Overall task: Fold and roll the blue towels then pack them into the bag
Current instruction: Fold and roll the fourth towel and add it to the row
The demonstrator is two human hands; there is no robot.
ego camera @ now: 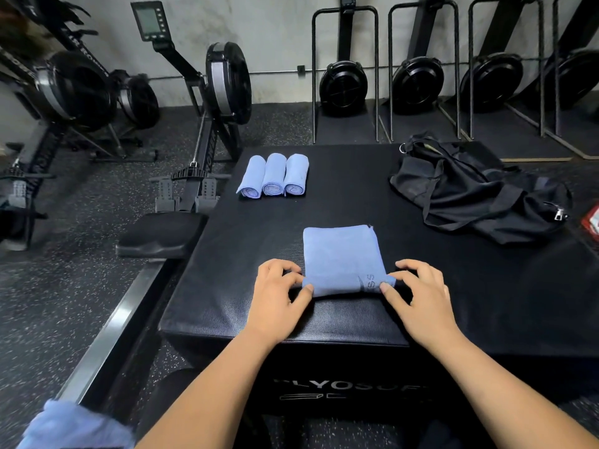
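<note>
A folded blue towel [340, 254] lies flat on the black plyo box [259, 228], its near edge turned up into a small roll. My left hand [278, 296] pinches the left end of that roll. My right hand [418, 293] pinches the right end. Three rolled blue towels [274, 175] lie side by side at the far left of the box. The black bag [473, 192] lies slumped and crumpled at the far right of the box top.
More blue towel cloth [74, 426] sits at the bottom left, off the box. A rowing machine's seat and rail [158, 234] run along the box's left side. Other rowers stand against the back wall. A red and white object [591, 218] shows at the right edge.
</note>
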